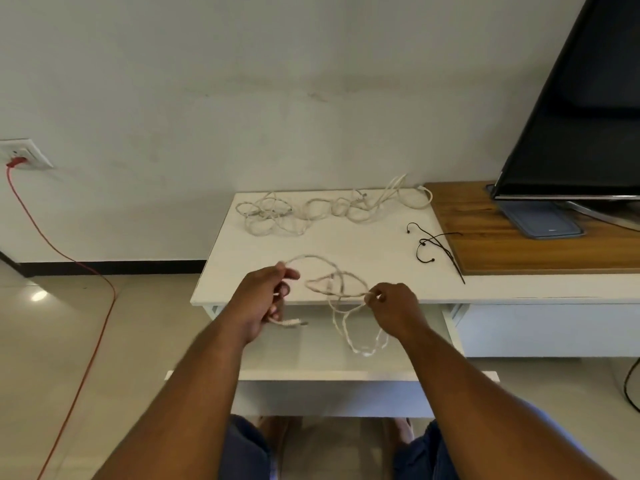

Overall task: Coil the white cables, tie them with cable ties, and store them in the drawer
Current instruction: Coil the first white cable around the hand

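A white braided cable (329,282) hangs in loose loops between my hands, above the front edge of the white cabinet top (381,258). My left hand (263,299) grips one end of it, and the plug sticks out below the fingers. My right hand (391,306) pinches the strands, from which loops dangle into the open drawer (311,355). More white cables (311,209) lie tangled at the back of the top. Black cable ties (436,251) lie at its right side.
A black TV (581,109) stands on a wooden board (519,244) at the right, with a dark flat case (540,223) under it. A red cord (86,306) runs from a wall socket (24,154) down across the tiled floor.
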